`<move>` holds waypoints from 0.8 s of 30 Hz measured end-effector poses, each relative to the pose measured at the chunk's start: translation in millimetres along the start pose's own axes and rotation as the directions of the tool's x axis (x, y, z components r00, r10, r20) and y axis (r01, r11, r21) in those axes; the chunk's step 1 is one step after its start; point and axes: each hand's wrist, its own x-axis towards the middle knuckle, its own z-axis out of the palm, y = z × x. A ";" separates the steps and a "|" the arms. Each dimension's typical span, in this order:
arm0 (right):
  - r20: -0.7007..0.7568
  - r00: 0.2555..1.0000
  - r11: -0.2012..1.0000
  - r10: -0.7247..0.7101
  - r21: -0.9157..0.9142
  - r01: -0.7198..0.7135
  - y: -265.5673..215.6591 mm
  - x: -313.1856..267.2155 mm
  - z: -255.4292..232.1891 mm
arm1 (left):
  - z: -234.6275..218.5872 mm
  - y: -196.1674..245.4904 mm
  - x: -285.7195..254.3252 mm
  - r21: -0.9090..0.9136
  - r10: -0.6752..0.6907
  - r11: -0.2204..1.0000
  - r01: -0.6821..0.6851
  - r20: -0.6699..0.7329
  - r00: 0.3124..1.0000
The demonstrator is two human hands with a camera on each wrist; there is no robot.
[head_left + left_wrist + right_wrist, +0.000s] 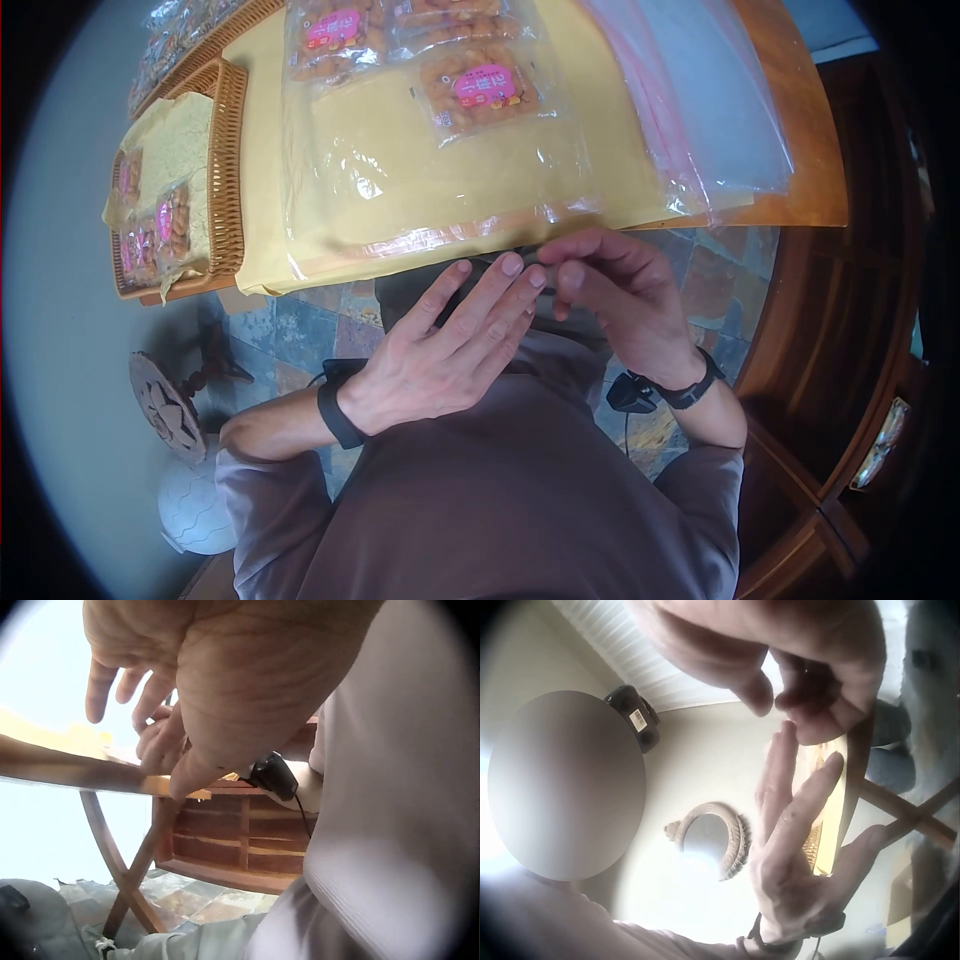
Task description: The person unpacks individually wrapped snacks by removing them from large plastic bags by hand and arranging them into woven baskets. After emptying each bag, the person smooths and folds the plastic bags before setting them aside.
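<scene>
In the head view both hands are in front of the table's near edge. My left hand [440, 350] has its fingers extended, tips close to the right hand. My right hand [640, 310] is loosely curled, thumb near the index finger. Nothing is visible in either hand; whether the fingertips touch is unclear. Beyond them a large clear plastic bag [400, 185] lies flat on the yellow table cover [262, 200]. On its far part is a snack packet [480, 92] with a pink label, near other such packets. The wrist views show the left hand [255, 682] and right hand [802, 667] close together.
A wicker basket [228, 170] with a cloth and several packets stands on the table's left. Clear, pink-edged plastic bags [715, 100] lie at the right. A wooden cabinet [830, 300] stands right of the table, a round carved stool [168, 405] at the lower left.
</scene>
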 end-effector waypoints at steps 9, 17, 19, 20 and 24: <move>0.359 0.895 0.909 -0.264 -0.217 0.356 -31.8 -25.2 10.9 | -9.5 -17.2 3.7 -0.079 -0.073 0.994 0.071 -0.011 0.997; 0.764 0.447 0.737 -0.465 0.055 0.673 -85.9 -30.1 54.1 | -16.2 -32.4 38.6 -0.136 -0.513 0.844 0.520 0.082 0.854; 0.603 0.484 0.681 -0.635 0.141 0.718 -57.4 -42.5 68.7 | -9.6 -41.4 49.8 -0.125 -0.509 0.847 0.516 0.088 0.857; 0.403 0.503 0.609 -0.765 0.196 0.769 -45.5 -45.1 71.0 | -5.8 -45.5 54.4 -0.126 -0.496 0.854 0.504 0.092 0.863; 0.705 0.483 0.392 -0.519 -0.307 0.868 -57.5 -5.7 24.6 | 9.4 -46.9 57.5 -0.104 -0.499 0.860 0.499 0.023 0.866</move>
